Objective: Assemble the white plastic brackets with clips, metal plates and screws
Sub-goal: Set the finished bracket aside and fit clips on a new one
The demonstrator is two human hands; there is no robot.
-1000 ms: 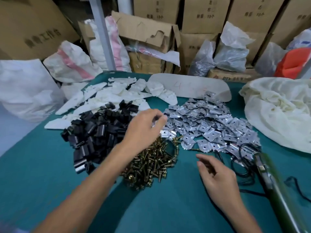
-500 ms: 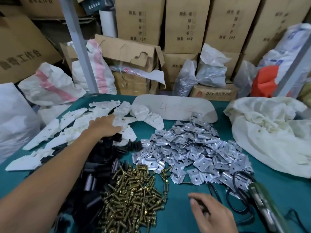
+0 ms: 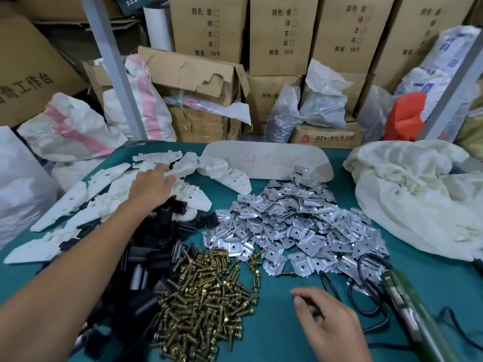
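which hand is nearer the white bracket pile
Left. The left hand is on the white brackets; the right hand is far off, beside the brass screws.

Warehouse workshop: stacked cartons [image 3: 282,35], heaped screws [image 3: 203,296]

White brackets [image 3: 78,205], black clips [image 3: 146,254], silver plates [image 3: 295,226], brass screws [image 3: 206,296], teal table [image 3: 274,322].

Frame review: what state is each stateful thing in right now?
left hand: on the white brackets, grip unclear.
right hand: loosely curled, contents unclear.
white brackets: loose, unassembled.
black clips: loose pile.
metal plates: loose heap.
screws: loose heap.
torn cardboard box: open.
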